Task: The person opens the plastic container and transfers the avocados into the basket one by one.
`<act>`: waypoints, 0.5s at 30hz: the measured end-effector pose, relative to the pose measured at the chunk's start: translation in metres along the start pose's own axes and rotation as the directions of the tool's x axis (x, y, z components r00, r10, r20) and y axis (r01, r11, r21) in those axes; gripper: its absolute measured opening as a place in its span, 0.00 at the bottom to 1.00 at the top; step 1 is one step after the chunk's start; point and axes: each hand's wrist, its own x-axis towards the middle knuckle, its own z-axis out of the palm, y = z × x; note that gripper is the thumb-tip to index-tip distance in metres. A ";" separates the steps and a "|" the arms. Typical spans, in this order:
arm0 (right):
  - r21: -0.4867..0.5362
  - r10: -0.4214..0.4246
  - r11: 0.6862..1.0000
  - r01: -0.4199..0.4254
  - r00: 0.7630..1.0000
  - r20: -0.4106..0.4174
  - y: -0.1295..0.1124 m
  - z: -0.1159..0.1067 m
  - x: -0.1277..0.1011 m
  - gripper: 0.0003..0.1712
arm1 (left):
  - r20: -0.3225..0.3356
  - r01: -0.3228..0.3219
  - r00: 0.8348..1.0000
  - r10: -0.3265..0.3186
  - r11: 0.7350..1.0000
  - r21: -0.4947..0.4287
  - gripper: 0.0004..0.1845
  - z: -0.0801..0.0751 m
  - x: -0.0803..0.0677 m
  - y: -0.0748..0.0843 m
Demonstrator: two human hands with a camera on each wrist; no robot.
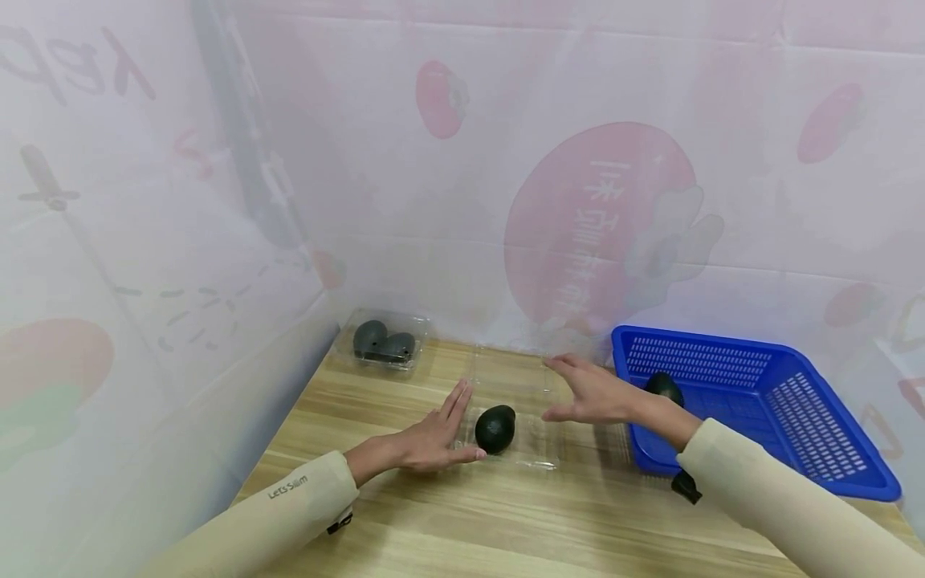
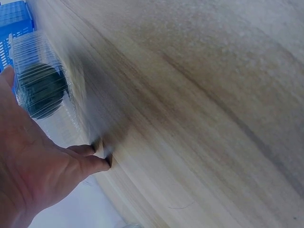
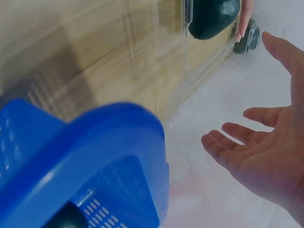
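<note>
A dark green avocado [image 1: 495, 429] sits in the left part of an opened clear plastic clamshell box [image 1: 538, 449], whose transparent lid [image 1: 509, 369] lies back toward the wall. My left hand [image 1: 432, 439] is at the box's left side, fingers extended and thumb near the avocado. In the left wrist view, the left hand [image 2: 42, 166] has its fingertips down by the wooden surface. My right hand [image 1: 594, 392] hovers by the right side of the lid, thumb and fingers spread apart. The right wrist view shows the right hand [image 3: 266, 147] with nothing in it.
A blue perforated basket [image 1: 766, 417] stands at the right with an avocado [image 1: 663, 388] inside, partly hidden by the right arm. At the back left, another clear box [image 1: 415, 325] holds two avocados [image 1: 370, 337]. A printed cloth wall [image 1: 477, 201] borders the wooden table [image 1: 448, 522].
</note>
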 end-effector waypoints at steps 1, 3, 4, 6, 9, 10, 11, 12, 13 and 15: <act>0.006 0.001 1.000 -0.001 1.000 0.004 -0.001 0.001 0.000 0.54 | 0.001 -0.001 1.000 0.001 1.000 -0.002 0.59 0.000 0.000 0.000; 0.012 0.002 1.000 -0.002 1.000 0.008 -0.003 0.004 0.001 0.54 | 0.001 -0.002 1.000 0.002 1.000 -0.005 0.59 0.000 0.000 0.000; 0.016 0.005 1.000 -0.005 1.000 0.011 -0.004 0.005 0.002 0.53 | 0.001 0.000 1.000 0.000 1.000 -0.008 0.59 0.000 0.000 0.000; 0.023 0.008 1.000 -0.008 1.000 0.015 -0.006 0.007 0.003 0.53 | 0.009 0.005 1.000 -0.005 1.000 -0.009 0.59 -0.001 0.000 0.001; 0.025 0.004 1.000 -0.004 1.000 0.012 -0.008 0.011 0.005 0.52 | 0.013 0.008 1.000 -0.008 1.000 -0.011 0.59 -0.004 -0.001 0.002; 0.019 -0.005 1.000 0.005 1.000 0.008 -0.010 0.012 0.006 0.52 | 0.017 0.010 1.000 -0.010 1.000 -0.012 0.59 -0.004 -0.001 0.002; 0.022 -0.008 1.000 0.008 1.000 0.007 -0.011 0.013 0.007 0.52 | 0.021 0.012 1.000 -0.012 1.000 -0.013 0.59 -0.004 -0.001 0.002; 0.023 -0.013 1.000 0.012 1.000 0.006 -0.012 0.013 0.007 0.51 | 0.022 0.013 1.000 -0.012 1.000 -0.012 0.59 -0.004 -0.002 0.002; 0.025 -0.014 1.000 0.014 1.000 0.006 -0.013 0.014 0.008 0.51 | 0.019 0.010 1.000 -0.009 1.000 -0.017 0.59 -0.004 -0.002 0.002; 0.031 -0.015 0.999 0.014 1.000 0.010 -0.015 0.016 0.009 0.51 | 0.015 0.006 1.000 -0.005 1.000 -0.022 0.60 -0.003 -0.002 0.001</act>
